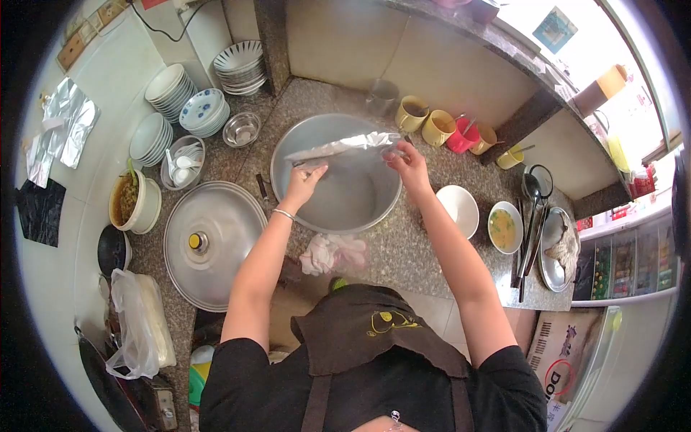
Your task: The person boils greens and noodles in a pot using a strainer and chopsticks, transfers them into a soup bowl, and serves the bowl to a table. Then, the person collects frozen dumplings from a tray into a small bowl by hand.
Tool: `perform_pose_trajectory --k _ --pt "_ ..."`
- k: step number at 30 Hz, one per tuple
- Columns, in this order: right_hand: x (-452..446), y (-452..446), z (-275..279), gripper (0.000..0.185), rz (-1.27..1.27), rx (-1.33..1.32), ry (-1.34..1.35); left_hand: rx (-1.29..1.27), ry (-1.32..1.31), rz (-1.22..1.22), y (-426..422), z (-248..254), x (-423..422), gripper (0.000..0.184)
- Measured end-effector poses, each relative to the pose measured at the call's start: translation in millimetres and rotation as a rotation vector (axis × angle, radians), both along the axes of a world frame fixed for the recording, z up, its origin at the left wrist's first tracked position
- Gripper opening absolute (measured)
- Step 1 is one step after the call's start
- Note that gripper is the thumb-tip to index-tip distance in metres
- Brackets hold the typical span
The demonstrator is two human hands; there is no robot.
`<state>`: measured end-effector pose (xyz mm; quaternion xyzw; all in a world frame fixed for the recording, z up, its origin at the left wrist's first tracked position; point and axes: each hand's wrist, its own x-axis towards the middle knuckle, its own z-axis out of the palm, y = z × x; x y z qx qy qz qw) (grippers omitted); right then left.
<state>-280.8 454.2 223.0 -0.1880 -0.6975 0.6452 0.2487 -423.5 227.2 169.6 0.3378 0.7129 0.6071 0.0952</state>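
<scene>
Over a large metal pot [337, 225] on the counter, my two hands hold a long, crinkled piece of silvery foil; whether it is a sheet or a packet I cannot tell. The foil [344, 147] slopes up to the right. My left hand [304, 184] grips its lower left end, fingers closed. My right hand [409, 167] pinches its right end near the pot's rim. The pot's grey inside shows below, partly hazy. A crumpled pale cloth [332, 253] lies in front of the pot, and a big round lid [223, 252] with a yellow knob lies to its left.
Stacked bowls [169, 92], a bowl of spoons [183, 164] and a tub of brown food [135, 201] stand left. Along the back are several mugs [437, 128]. To the right sit a white bowl [458, 212], a soup bowl [504, 227] and ladles [531, 189].
</scene>
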Motion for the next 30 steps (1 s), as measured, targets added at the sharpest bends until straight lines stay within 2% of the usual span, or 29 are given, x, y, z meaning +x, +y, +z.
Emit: perform_pose_trajectory --k 3,5,7,8,9,10,12,16,19,21,24,26,28,30 --pt "0.8 3.8 0.0 0.042 0.012 0.055 -0.016 0.129 -0.125 0.049 -8.9 10.5 2.8 0.023" --pt "-0.8 10.0 -12.3 0.046 -0.003 0.119 -0.052 0.157 -0.338 0.009 -18.8 18.2 0.2 0.023" --pt "-5.6 12.1 -25.5 0.04 -0.108 0.19 -0.013 0.084 -0.345 0.019 -26.0 24.2 -2.6 0.02" --pt "-6.7 17.0 -26.0 0.04 -0.103 0.189 -0.011 0.129 -0.488 0.018 -29.3 28.4 -1.3 0.02" --pt "-7.5 24.4 -25.2 0.031 0.011 0.211 -0.179 0.175 -0.632 0.016 -31.8 30.6 -0.4 0.02" --pt "-8.0 27.2 -24.3 0.023 0.126 0.232 -0.348 0.175 -0.632 0.021 -33.4 25.0 -2.8 0.02" --pt "-9.9 13.5 -5.0 0.019 0.089 0.221 -0.291 0.266 -0.682 -0.108 -36.0 6.8 -11.3 0.02" --pt "-20.7 2.5 0.4 0.015 0.109 0.282 -0.223 0.322 -0.581 -0.039 -29.1 7.3 2.2 0.021" --pt "-26.2 0.4 -1.8 0.016 0.19 0.419 -0.199 0.194 -0.512 0.022 -26.2 29.2 11.9 0.021" --pt "-22.3 -3.2 10.9 0.016 0.144 0.426 -0.231 0.347 -0.437 0.163 -23.3 35.3 11.9 0.022" --pt "-18.3 -5.9 20.7 0.019 0.07 0.475 -0.275 0.327 -0.423 0.085 -25.4 6.9 -9.1 0.022" --pt "-18.2 -0.2 16.1 0.02 0.042 0.515 -0.288 0.317 -0.394 0.095 -21.4 11.1 -9.7 0.022" --pt "-19.7 3.9 14.9 0.025 0.157 0.501 -0.4 0.307 -0.362 0.1 -19.6 18.2 -11.0 0.022" --pt "-16.0 6.4 21.4 0.028 0.2 0.516 -0.454 0.101 -0.391 0.022 -23.1 27.2 -11.6 0.023"
